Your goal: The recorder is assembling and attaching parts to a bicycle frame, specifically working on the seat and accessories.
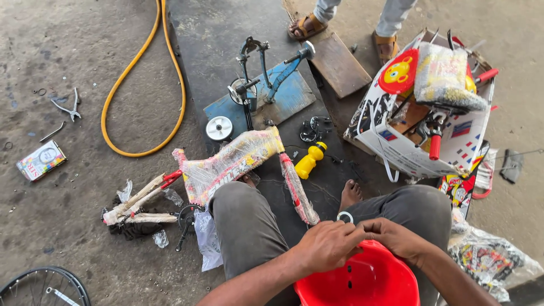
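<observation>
The person sits on the concrete floor (85, 51) with a red plastic shell (362, 280), apparently a small bicycle's chain guard or fender, resting in the lap between the knees. The left hand (327, 245) and the right hand (396, 238) meet at the shell's upper rim, where both sets of fingers pinch a small metal ring (344, 216); the fingers are closed on the ring and neither hand is free. The step in hand appears to be fitting small hardware to the red shell during assembly of a child's bicycle. The next move probably calls for a steady two-handed grip, with the ring held square to its seat on the rim and the shell kept from rocking on the lap. The wrapped bicycle frame (232, 161) lies on the floor just ahead of the left knee, with a yellow squeeze horn (310, 160) beside it and a small white training wheel (219, 128) near a blue board (283, 96) that carries a pedal crank. An open carton of wrapped parts (422, 150) stands to the right. Pliers (69, 105) and a yellow hose (141, 73) lie well apart to the left. Another person's sandalled feet (306, 25) stand at the top of the view.
</observation>
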